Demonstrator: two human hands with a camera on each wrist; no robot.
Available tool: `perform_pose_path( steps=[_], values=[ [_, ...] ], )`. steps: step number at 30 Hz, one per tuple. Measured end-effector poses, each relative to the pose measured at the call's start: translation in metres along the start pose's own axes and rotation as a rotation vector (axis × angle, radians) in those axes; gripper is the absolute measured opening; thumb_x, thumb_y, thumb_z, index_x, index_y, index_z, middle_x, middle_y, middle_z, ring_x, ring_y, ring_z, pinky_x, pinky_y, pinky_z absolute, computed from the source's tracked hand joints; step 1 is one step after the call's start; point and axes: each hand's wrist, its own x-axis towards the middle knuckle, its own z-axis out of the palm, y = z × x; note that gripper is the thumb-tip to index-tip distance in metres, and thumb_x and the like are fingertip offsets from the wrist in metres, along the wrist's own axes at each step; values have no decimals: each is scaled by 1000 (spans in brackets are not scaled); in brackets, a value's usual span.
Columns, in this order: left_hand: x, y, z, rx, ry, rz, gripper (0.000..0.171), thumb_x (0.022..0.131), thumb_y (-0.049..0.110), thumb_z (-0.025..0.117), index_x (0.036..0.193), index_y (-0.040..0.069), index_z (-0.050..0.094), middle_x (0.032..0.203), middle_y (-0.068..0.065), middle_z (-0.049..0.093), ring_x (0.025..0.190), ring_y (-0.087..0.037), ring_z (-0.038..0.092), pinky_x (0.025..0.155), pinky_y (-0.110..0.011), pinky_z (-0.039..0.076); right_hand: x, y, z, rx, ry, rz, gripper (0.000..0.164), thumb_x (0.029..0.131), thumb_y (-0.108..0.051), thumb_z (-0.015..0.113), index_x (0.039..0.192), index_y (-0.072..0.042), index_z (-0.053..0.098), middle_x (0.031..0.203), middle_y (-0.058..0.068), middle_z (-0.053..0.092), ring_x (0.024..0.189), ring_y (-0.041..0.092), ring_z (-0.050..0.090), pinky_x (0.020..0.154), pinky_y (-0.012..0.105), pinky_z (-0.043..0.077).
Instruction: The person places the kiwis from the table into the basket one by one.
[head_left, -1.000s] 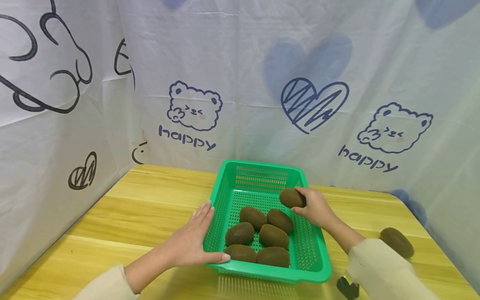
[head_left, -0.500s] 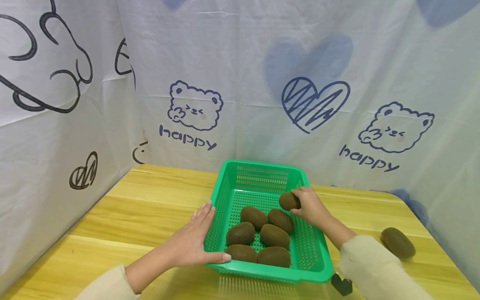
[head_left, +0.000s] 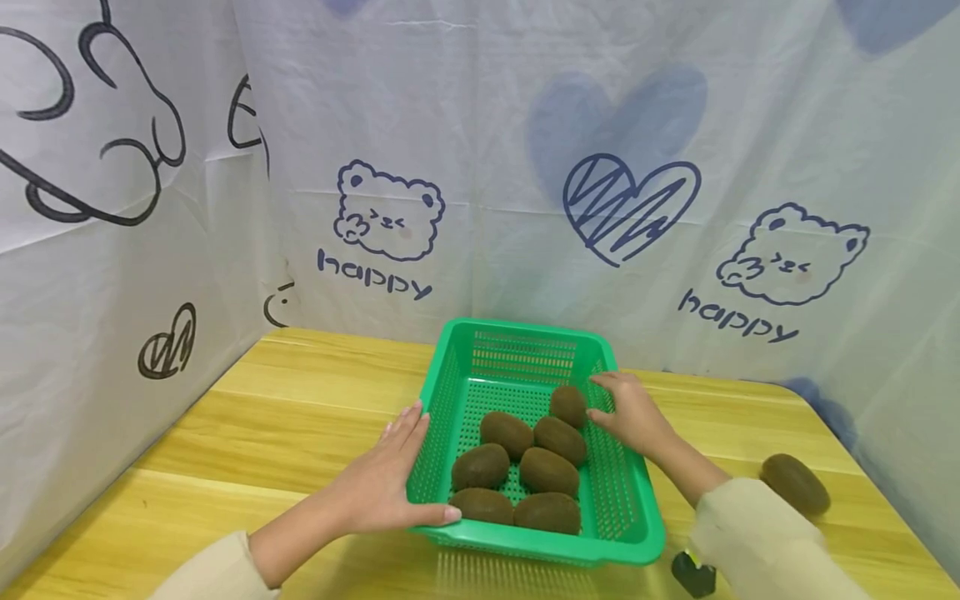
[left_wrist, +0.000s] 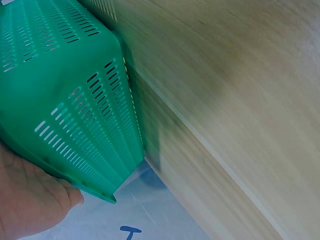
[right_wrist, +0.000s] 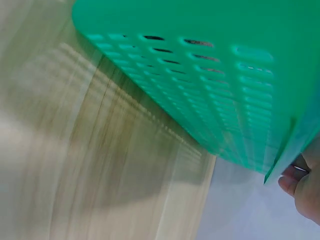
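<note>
A green plastic basket (head_left: 540, 548) with slotted walls stands on the table in the head view. Several brown kiwis (head_left: 550, 472) lie in its front half. Another kiwi (head_left: 568, 406) rests by the right wall, just behind them. My right hand (head_left: 633, 415) hovers over the right rim, thumb and fingers spread apart beside that kiwi, holding nothing. At the basket's left front corner my left hand (head_left: 378, 487) rests on the rim, fingers straight along the left side and thumb across the front edge. The left wrist view shows the left hand (left_wrist: 32, 197) against the rim.
One more kiwi (head_left: 795, 485) lies on the wooden table (head_left: 300, 400) to the right of the basket. A small dark object (head_left: 693, 575) sits near the right sleeve, partly hidden. A white printed curtain (head_left: 510, 250) hangs behind and beside the table.
My right hand has lowered the kiwi into the basket by the right wall and let go of it, fingers now apart. The left hand has stayed on the rim.
</note>
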Motion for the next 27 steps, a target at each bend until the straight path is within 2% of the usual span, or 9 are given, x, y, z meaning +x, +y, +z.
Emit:
perform_pose_path(
  steps=[8,16,22,27],
  values=[
    [-1,0,0,-8,-3,-9,114,73,71,57,148,-1,12,156,-18,2,143,-36,7,113,-53,21,-11,10,-10,19,79,10,43,80,-4,66,117,15,55,118,35,55,113,50,48,95,58,42],
    [-2,0,-1,-8,3,-9,114,73,71,57,148,-2,13,156,-18,2,143,-36,7,114,-52,19,-22,28,-18,34,129,70,44,84,-9,65,120,14,53,122,35,53,116,50,46,97,59,40],
    [-1,0,-2,-5,2,-9,114,72,71,57,148,-1,12,156,-18,2,143,-36,6,114,-52,19,-31,39,-25,29,189,92,44,83,-8,66,118,15,54,120,36,53,114,52,48,97,59,40],
    [-1,0,-2,-4,-3,-12,114,73,72,57,148,-1,12,156,-17,1,143,-35,6,114,-52,19,-40,49,-32,19,200,123,46,84,-12,64,120,14,53,122,36,52,114,52,46,96,60,39]
  ],
)
